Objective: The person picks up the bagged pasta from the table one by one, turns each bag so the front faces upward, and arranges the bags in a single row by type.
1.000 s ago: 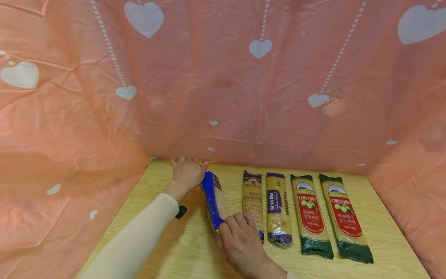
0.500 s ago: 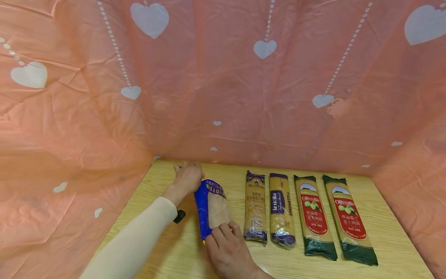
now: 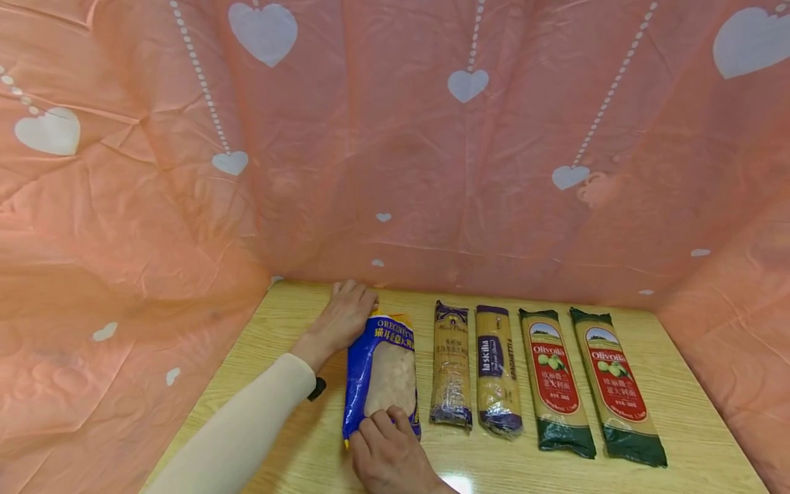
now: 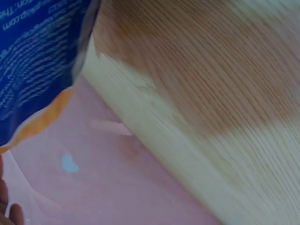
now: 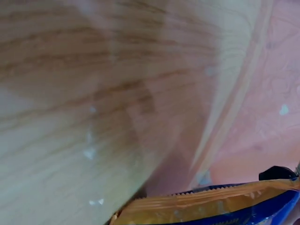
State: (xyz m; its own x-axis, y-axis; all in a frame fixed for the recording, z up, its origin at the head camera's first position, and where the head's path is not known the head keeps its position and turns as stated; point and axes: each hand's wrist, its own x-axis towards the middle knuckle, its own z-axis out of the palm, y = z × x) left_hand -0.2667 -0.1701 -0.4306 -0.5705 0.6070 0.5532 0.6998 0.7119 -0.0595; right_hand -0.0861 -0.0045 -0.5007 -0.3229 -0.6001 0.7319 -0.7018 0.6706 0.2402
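A blue bag of orecchiette pasta, with yellow ends and a clear window, faces up toward the head camera at the left of the row. My left hand grips its top end at the upper left corner. At the bottom end, my right hand holds the near edge, fingers curled over it. Printed text on the bag's blue back shows in the left wrist view, where fingertips appear at the lower left. The right wrist view catches the yellow crimped edge.
To the right lie a narrow purple-ended pasta pack, a La Sicilia spaghetti pack and two green-ended Olivoila packs, roughly parallel. Pink sheeting with hearts rises behind and beside the wooden table.
The pasta bag has turned from a tilted, edge-on pose so its printed front faces up. My right hand has moved left and toward me with the bottom end; the other packs stay put.
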